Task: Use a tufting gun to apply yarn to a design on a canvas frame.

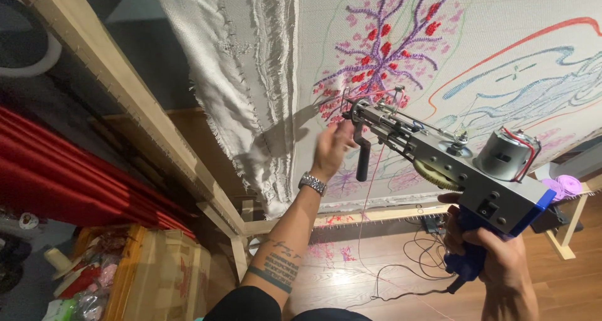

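Your right hand (495, 252) wrapped shut around the blue grip of the tufting gun (439, 158), near right. The gun looked heavy and rigid, best borne at grip and black front handle. Farther off, your left hand (332, 147) reached its nose, fingers loosely curled at the red yarn (371, 170); pinch unclear. Beyond hung the cloth (501, 51).

Left hand (331, 147) raised with fingers loosely curled, right hand (495, 258) clenched low.

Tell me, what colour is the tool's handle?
Blue; the handle shows in the head view, gripped by the right hand.
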